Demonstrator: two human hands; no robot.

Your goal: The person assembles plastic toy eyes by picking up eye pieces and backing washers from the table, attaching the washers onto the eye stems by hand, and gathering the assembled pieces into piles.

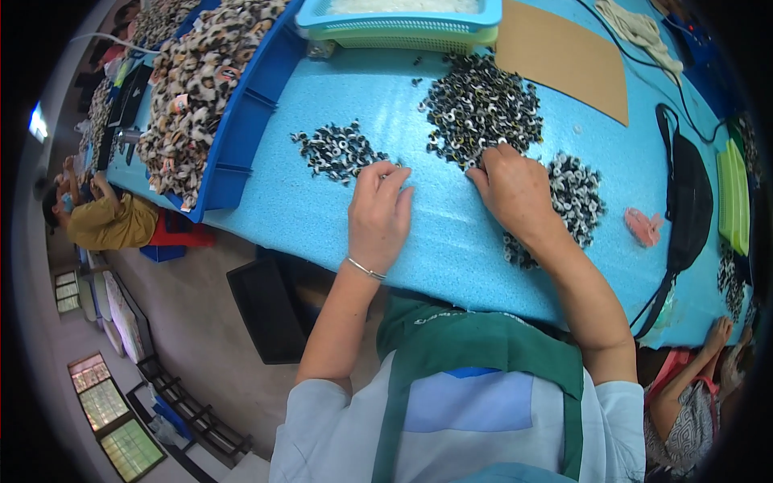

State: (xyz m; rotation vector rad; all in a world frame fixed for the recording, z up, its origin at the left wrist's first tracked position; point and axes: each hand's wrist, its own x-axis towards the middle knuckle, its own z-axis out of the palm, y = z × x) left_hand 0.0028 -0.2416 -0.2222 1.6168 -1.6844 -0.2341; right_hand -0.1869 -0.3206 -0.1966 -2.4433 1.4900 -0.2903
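Note:
Small black-and-white ring-shaped pieces, like toy eyes, lie in three heaps on a blue table. My left hand, with a bangle at the wrist, is at the right end of the small heap. Its fingers are bent and closed, and whatever they hold is hidden. At the lower edge of the large heap, the fingers of my right hand curl inward over the pieces. What lies between those fingertips cannot be made out. The third heap spreads beside and partly beneath my right wrist.
A blue bin heaped with furry brown, white and black pieces stands at the left. Stacked baskets and a brown board lie at the far side. A black pouch and a pink scrap are rightward. Other people sit at both sides.

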